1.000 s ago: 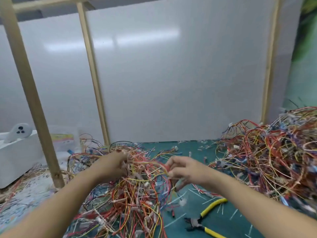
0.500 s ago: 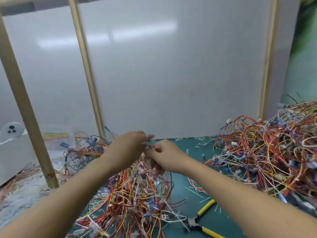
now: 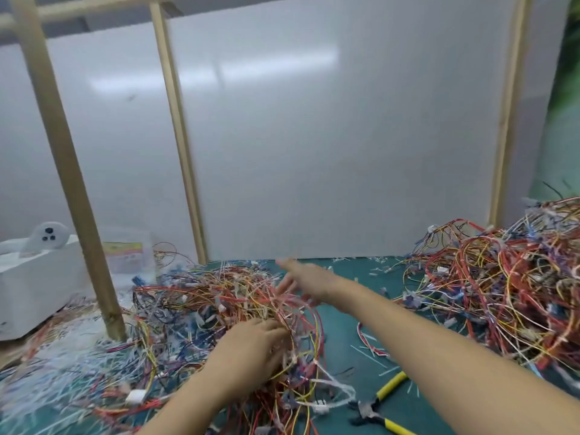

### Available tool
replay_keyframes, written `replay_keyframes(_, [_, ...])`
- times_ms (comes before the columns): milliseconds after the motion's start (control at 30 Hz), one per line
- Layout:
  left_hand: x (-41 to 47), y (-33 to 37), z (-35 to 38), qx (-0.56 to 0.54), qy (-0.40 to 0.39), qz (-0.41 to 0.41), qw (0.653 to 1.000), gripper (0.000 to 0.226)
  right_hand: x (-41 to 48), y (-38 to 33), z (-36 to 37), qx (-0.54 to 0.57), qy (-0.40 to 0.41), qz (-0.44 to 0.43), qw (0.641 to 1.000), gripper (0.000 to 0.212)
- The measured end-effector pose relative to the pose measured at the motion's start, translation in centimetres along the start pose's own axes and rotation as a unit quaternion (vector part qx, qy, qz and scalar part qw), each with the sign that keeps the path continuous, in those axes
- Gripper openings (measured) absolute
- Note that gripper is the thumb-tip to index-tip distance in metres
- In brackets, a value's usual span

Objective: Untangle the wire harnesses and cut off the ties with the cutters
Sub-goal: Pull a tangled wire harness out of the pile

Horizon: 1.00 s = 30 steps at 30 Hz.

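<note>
Both hands are now separating from the spot where they were meeting half a second ago above the tangle. The left hand (image 3: 251, 350) is dropping low, lying on the near side of the central heap of wire harnesses (image 3: 194, 309) just below mid-frame, its fingers bending down among the red and yellow strands; whether they are gripping any wire cannot be told. The right hand (image 3: 298, 282) is stretching out over the far edge of that heap, blurred, its fingers straight and spread apart, holding nothing visible. The yellow-handled cutters (image 3: 375, 409) are lying on the green mat (image 3: 354, 271) at lower right of centre, just beside the heap's near edge and under the right forearm, touched by neither hand. A second, larger heap of harnesses (image 3: 508, 296) is filling the right edge of the frame. Pale cut ties (image 3: 47, 381) are littering the lower left, near a wooden post (image 3: 72, 171) and a white box (image 3: 34, 293).
</note>
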<state>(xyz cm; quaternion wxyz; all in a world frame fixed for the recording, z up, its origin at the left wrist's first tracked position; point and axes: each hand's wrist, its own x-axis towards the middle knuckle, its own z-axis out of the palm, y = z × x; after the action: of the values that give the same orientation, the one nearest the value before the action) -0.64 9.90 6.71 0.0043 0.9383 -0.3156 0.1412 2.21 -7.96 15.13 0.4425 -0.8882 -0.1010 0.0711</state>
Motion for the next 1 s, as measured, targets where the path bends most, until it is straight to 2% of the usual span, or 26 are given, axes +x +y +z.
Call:
replay_keyframes(67, [-0.3,-0.1,0.3,0.033,-0.005,0.009,0.999,0.051,0.5,-0.6,1.2,-0.172,0.033,-0.037,0.984,0.056])
replay_keyframes(167, [-0.7,0.0,0.6,0.012,-0.014,0.006,1.000,0.048,0.7,-1.2,3.4,-0.202,-0.038,-0.053,0.977,0.039])
replay_keyframes(200, [-0.8,-0.1,0.6,-0.016,-0.011,0.000,1.000,0.046,0.6,-1.4,3.8,-0.196,-0.040,-0.054,0.978,0.033])
replay_keyframes(300, [-1.7,-1.2,0.2,-0.201,0.035,-0.079,0.976,0.043,0.1,-2.9,2.2,-0.117,0.033,-0.069,0.990,0.026])
replay_keyframes(400, [-3.1,-2.5,-0.1,-0.288,0.034,-0.136,0.947,0.048,-1.1,-4.5,-2.1,0.005,0.132,-0.093,0.987,0.023])
replay_keyframes(500, [-3.3,-2.7,-0.2,-0.350,0.050,-0.176,0.919,0.045,-2.8,-4.8,-4.8,0.183,0.201,-0.130,0.953,0.018])
replay_keyframes(567, [-2.9,-2.2,-0.4,-0.375,0.043,-0.188,0.907,0.047,-3.5,-3.7,-4.3,0.263,0.215,-0.120,0.933,0.015])
replay_keyframes(633, [-2.4,-1.7,-0.8,-0.381,0.027,-0.202,0.902,0.053,-4.3,-1.8,-2.9,0.251,0.204,-0.081,0.943,0.019])
replay_keyframes(700, [-1.2,-1.2,-1.8,-0.393,0.058,-0.241,0.885,0.052,-5.0,0.0,-1.5,0.153,0.179,-0.061,0.970,0.030])
replay_keyframes(733, [-0.4,-0.8,-2.6,-0.421,0.087,-0.266,0.863,0.047,-5.3,0.5,-1.2,0.111,0.168,-0.060,0.978,0.033])
replay_keyframes(767, [0.4,-0.5,-3.5,-0.476,0.114,-0.291,0.822,0.038,-5.5,0.6,-1.0,0.090,0.159,-0.065,0.981,0.034])
replay_keyframes(800, [1.2,-0.2,-4.3,-0.560,0.137,-0.309,0.756,0.030,-5.7,0.4,-1.1,0.087,0.152,-0.075,0.982,0.032])
replay_keyframes(867, [2.6,0.2,-5.8,-0.733,0.172,-0.313,0.579,0.023,-6.2,-0.4,-1.6,0.087,0.148,-0.097,0.980,0.025])
replay_keyframes(900, [3.1,0.0,-6.4,-0.775,0.191,-0.318,0.511,0.028,-6.5,-0.9,-2.0,0.087,0.153,-0.110,0.978,0.024])
replay_keyframes(933, [3.4,-0.3,-7.1,-0.787,0.211,-0.325,0.480,0.031,-6.8,-1.2,-2.5,0.093,0.164,-0.126,0.974,0.024])
replay_keyframes(967, [3.8,-0.7,-7.8,-0.777,0.228,-0.327,0.487,0.030,-7.1,-1.3,-3.0,0.101,0.176,-0.144,0.968,0.024])
replay_keyframes(1000, [4.1,-1.0,-8.8,-0.752,0.245,-0.324,0.519,0.026,-7.4,-1.3,-3.4,0.112,0.187,-0.156,0.963,0.025])
